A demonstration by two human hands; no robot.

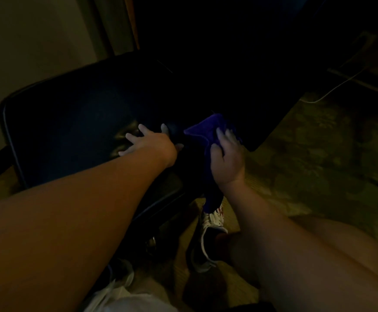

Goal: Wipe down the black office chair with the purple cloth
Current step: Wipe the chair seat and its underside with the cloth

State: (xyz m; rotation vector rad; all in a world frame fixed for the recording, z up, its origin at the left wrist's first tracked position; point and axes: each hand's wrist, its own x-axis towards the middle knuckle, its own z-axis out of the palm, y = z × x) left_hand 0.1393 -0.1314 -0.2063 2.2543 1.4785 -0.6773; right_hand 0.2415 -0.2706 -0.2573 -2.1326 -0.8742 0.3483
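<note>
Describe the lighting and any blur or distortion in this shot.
Head view: very dim, the upper middle nearly black; a faint sheen on the chair seat beside the left hand; the purple cloth under the right hand stays readable; soft focus; wide-angle stretch enlarges the forearms.

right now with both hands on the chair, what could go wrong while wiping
The chair looks like it is on casters; the left hand pressing the seat could roll it. The purple cloth in the right hand has a tail dangling toward the shoe, which could snag or get stepped on. Dim light may hide missed spots.
</note>
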